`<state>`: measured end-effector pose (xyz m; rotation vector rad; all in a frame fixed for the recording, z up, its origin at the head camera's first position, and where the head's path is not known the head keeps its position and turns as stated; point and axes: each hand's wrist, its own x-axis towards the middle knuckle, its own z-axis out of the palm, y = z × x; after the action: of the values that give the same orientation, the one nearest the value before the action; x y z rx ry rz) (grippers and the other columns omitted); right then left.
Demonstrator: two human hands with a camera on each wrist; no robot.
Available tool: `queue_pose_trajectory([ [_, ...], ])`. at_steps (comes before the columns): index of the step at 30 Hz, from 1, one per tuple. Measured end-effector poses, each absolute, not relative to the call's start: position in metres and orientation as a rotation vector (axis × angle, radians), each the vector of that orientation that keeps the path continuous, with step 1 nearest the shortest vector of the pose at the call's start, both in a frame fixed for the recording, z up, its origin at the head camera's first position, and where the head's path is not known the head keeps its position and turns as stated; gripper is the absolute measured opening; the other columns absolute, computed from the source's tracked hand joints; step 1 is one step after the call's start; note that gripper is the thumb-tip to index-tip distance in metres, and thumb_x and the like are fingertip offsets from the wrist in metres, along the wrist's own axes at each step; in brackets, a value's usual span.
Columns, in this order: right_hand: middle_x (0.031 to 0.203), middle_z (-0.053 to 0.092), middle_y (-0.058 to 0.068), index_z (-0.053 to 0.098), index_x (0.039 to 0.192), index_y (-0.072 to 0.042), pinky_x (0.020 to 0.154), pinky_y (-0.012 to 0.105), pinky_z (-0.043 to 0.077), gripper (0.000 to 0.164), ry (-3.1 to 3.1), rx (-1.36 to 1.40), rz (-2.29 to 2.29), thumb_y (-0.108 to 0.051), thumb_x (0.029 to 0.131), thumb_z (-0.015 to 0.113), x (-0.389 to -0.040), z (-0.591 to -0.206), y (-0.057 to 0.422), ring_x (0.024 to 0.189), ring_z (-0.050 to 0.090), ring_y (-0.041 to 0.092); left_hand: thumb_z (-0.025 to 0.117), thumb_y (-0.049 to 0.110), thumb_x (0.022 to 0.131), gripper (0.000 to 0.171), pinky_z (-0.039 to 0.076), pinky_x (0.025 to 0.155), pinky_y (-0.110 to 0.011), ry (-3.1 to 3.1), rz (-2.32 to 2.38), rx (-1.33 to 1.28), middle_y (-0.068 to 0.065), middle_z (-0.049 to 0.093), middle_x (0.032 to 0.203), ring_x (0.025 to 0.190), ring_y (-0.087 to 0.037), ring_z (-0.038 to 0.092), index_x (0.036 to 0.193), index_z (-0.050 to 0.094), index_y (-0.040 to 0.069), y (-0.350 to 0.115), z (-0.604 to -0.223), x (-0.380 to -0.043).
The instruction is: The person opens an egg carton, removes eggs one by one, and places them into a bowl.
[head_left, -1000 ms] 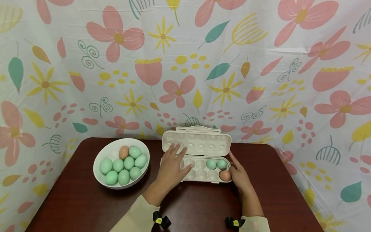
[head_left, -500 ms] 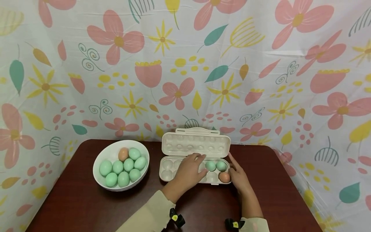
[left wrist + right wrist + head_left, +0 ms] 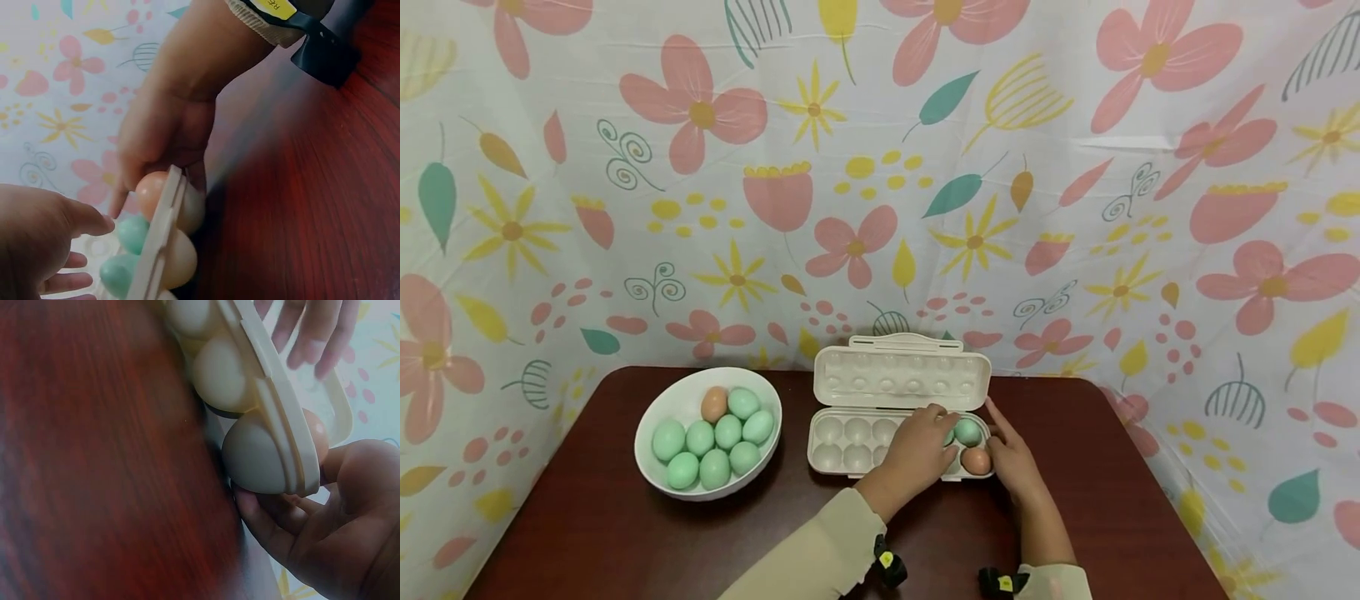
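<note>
An egg carton (image 3: 902,379) of cream plastic lies on the table with its lid raised. At its right end sit a brown egg (image 3: 976,460) and two green eggs, the right one (image 3: 967,432) plain to see and the other partly covered by my left hand (image 3: 917,450). In the left wrist view, thumb and fingers of that hand are spread beside the green egg (image 3: 119,275), without a visible pinch. My right hand (image 3: 1013,462) grips the carton's right end; the right wrist view shows fingers (image 3: 262,519) curled under its outer cup (image 3: 253,456).
To the left stands a white bowl (image 3: 700,493) with several green eggs (image 3: 715,468) and one brown egg (image 3: 714,403). The dark red-brown table (image 3: 587,533) backs onto a white cloth (image 3: 865,125) with a flower print.
My left hand has moved right, from the carton's left cups to the green eggs. The right hand has stayed at the carton's right end.
</note>
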<state>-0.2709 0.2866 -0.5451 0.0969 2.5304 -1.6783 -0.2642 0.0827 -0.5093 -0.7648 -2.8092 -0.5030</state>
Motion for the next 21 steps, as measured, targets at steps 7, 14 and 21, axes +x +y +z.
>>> queue_pose_trajectory([
  [7, 0.143, 0.054, 0.022, 0.025, 0.159, -0.042, 0.073, 0.026, 0.048, 0.063, 2.536, 0.101, -1.685, -0.010, 0.106, 0.036, -0.271, -0.547, 0.286, 0.082, 0.057, 0.014, 0.069, 0.034, 0.096, 0.045, 0.056, 0.087, -0.031, -2.838, -0.433, -0.738, -0.001, 0.061, 0.133, 0.115, -0.018, 0.061, 0.139, 0.062, 0.022, 0.092, -0.516, -0.269],
  [14, 0.141, 0.056, 0.022, 0.025, 0.158, -0.043, 0.076, 0.025, 0.048, 0.065, 2.540, 0.110, -1.690, -0.008, 0.104, 0.036, -0.271, -0.548, 0.284, 0.089, 0.058, 0.016, 0.071, 0.021, 0.091, 0.032, 0.054, 0.079, -0.026, -2.778, -0.423, -0.709, -0.002, 0.065, 0.112, 0.095, -0.017, 0.062, 0.123, 0.071, 0.017, 0.088, -0.527, -0.275],
  [21, 0.142, 0.055, 0.022, 0.023, 0.160, -0.041, 0.082, 0.027, 0.047, 0.064, 2.539, 0.105, -1.680, -0.009, 0.105, 0.035, -0.271, -0.545, 0.285, 0.100, 0.058, 0.019, 0.066, 0.009, 0.093, 0.031, 0.053, 0.074, -0.023, -2.759, -0.532, -0.688, -0.004, 0.065, 0.109, 0.095, -0.018, 0.062, 0.124, 0.069, 0.015, 0.087, -0.533, -0.276],
])
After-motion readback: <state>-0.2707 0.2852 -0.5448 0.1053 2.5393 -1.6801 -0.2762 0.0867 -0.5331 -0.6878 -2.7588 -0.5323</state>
